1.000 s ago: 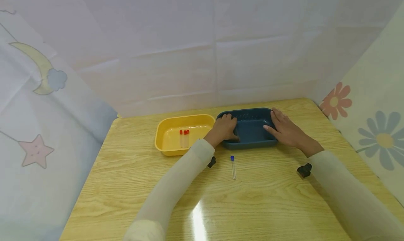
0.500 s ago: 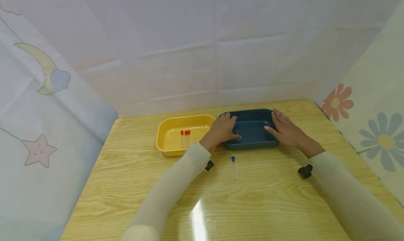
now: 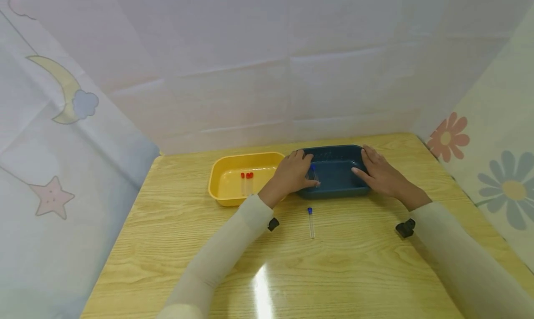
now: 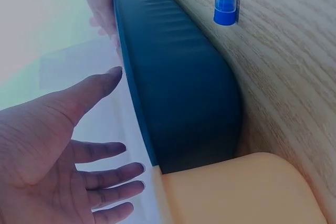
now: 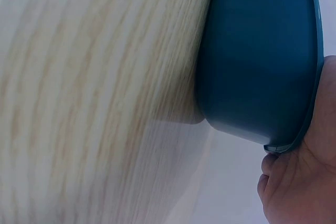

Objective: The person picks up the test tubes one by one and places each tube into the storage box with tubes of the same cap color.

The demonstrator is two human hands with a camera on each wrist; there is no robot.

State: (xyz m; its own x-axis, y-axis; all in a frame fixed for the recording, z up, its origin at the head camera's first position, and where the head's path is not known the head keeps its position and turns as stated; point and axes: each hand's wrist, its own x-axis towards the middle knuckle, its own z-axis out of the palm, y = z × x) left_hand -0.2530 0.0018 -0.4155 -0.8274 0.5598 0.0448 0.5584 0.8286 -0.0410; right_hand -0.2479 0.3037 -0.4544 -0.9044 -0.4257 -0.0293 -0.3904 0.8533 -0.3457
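Note:
My left hand [image 3: 292,173] is over the left end of a dark blue tray [image 3: 333,194], its fingers spread and nothing between them in the left wrist view. Beside its thumb, a test tube with a blue cap [image 3: 314,168] lies inside that tray; part of the tray's left end is hidden by the hand. My right hand [image 3: 384,175] holds the tray's right rim, thumb on the inner side and fingers along the outside. Another blue-capped test tube [image 3: 311,224] lies on the table in front of the tray.
To the left stands a yellow tray [image 3: 214,184], close against the blue one, with several red-capped test tubes [image 3: 247,182] in it. Both trays are near the back edge of the wooden table [image 3: 175,254]. Printed cloth hangs behind and at the sides.
My left hand has drawn slightly left and loosened, and the blue-capped tube by its thumb has come into sight in the blue tray. The right hand has stayed at the rim.

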